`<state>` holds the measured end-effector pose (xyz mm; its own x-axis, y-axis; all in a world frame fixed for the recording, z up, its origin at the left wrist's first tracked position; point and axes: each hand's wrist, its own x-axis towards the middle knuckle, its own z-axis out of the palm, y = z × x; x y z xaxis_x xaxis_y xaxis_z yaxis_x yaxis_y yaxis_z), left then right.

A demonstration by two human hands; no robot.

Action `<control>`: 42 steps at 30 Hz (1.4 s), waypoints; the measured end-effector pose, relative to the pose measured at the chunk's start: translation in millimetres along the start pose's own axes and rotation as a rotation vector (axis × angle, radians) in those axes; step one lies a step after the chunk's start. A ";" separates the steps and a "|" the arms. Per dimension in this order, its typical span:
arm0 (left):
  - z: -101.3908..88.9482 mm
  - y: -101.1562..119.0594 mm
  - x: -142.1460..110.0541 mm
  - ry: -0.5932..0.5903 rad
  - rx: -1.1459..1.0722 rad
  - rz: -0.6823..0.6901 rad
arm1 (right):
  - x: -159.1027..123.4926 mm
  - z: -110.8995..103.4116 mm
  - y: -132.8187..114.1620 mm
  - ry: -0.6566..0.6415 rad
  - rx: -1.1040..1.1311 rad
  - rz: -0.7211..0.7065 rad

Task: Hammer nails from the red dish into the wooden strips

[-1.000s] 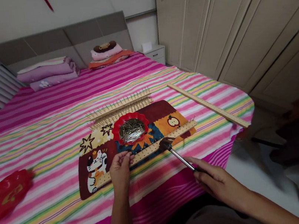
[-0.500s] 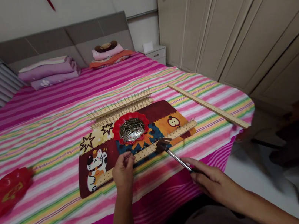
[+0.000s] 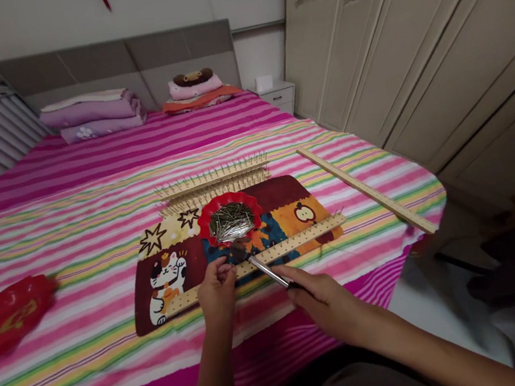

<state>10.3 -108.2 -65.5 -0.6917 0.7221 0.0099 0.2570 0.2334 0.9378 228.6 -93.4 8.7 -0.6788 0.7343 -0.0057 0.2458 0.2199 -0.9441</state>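
Left hand (image 3: 216,289) over the near edge of the drilled strip (image 3: 280,252), thumb and fingertips drawn close; whether a nail is pinched there is too small to tell. Right hand (image 3: 326,299), apart from it, is clamped round the grip of a hammer (image 3: 269,272), head just beyond the left fingertips, over the strip. Step in hand, by my reading: nailing along the strip; next move would call for an upright nail and a square blow clear of the fingers. Strip lies across the patterned mat (image 3: 267,195), long axis slanting from near left to far right; nails stand along its right part, holes toward the left end. Hammer points forward and leftward, crossing the strip. Beyond: red bowl (image 3: 203,227) of nails (image 3: 230,223), then nail-studded strips (image 3: 216,176); another strip (image 3: 368,191) lies off right.
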 end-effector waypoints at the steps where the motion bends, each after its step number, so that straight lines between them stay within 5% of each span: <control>1: -0.1 0.0 -0.6 0.000 0.009 -0.002 | 4.1 1.3 -2.1 -0.011 -0.019 -0.014; 9: -1.0 1.7 -2.7 0.007 0.089 -0.018 | 17.6 5.9 -6.6 -0.048 -0.062 -0.090; 17: -7.5 1.6 1.4 -0.043 0.065 0.020 | -16.9 -16.6 5.5 0.151 0.039 0.016; 22: -15.2 24.5 27.2 0.002 0.227 0.140 | -41.3 -30.8 35.1 0.287 0.154 0.175; 27: 9.9 58.4 62.2 -0.190 0.638 0.240 | -49.4 -35.0 54.2 0.327 0.204 0.237; 32: 41.7 67.5 88.8 -0.398 0.891 0.159 | -49.6 -36.2 49.5 0.334 0.186 0.267; 42: 41.2 63.0 97.8 -0.378 0.784 0.257 | -46.8 -38.2 45.4 0.322 0.153 0.278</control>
<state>-13.3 3.9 -19.7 -0.3175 0.9465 -0.0584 0.8540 0.3122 0.4162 298.0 -93.2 -21.3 -0.3456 0.9199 -0.1855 0.2668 -0.0932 -0.9592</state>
